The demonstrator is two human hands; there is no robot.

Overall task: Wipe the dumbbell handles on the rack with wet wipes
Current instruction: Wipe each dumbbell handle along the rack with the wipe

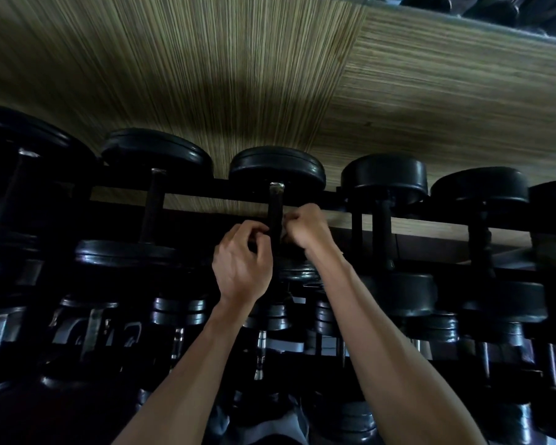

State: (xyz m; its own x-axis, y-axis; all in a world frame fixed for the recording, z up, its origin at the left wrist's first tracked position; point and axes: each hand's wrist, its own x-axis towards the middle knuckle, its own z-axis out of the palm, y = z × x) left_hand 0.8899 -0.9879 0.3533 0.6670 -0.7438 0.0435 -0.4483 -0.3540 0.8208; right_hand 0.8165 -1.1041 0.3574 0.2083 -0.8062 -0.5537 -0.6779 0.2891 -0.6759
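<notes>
Black rubber and dull metal fill the rack [225,191], and the dumbbell handle [274,216] being cleaned sits near the middle of the view, running from its far weight head [276,168] at 12 o'clock down toward the person. The left hand [241,268] comes at the handle from 8 o'clock with its fingers [254,234] curled against the bar; the right hand [304,231] closes on it from 3 o'clock, pinching a pale scrap that looks like the wet wipe [283,232]. How much of the wipe wraps the bar is hidden by the knuckles.

The likely trouble is the wipe bunching or slipping out of so small a pinch, leaving the far end at 12 o'clock untouched. A hard tug could also roll the dumbbell on its rails, and wet fingers could lose their hold.

The handle looks dark along its length with a worn, silvery collar [276,187] where it meets the head; in this dim light I cannot tell whether it is damp.
</notes>
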